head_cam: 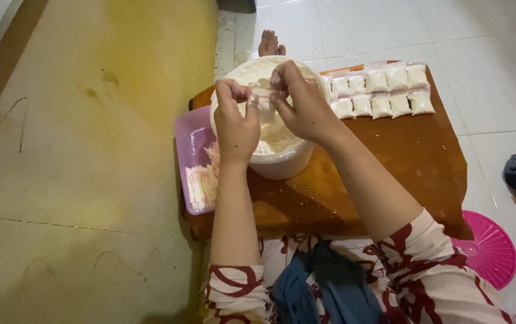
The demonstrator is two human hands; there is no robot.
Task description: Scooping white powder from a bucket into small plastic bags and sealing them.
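- We see a low brown table (414, 156) on the tiled floor (390, 24).
- White bucket (282, 159) at its far left edge.
- Filled small bags (384, 90) along its far edge.

Bucket (282, 162) on board (390, 162), at its 9 o'clock edge. Tray (187, 138) beside bucket at 9 o'clock, on floor (90, 150). Filled bags (381, 90) in two rows on board at 1 o'clock. Fan (492, 252) on floor at 4 o'clock.

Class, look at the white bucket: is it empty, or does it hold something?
Not empty: pale powder shows inside the white bucket below both hands.
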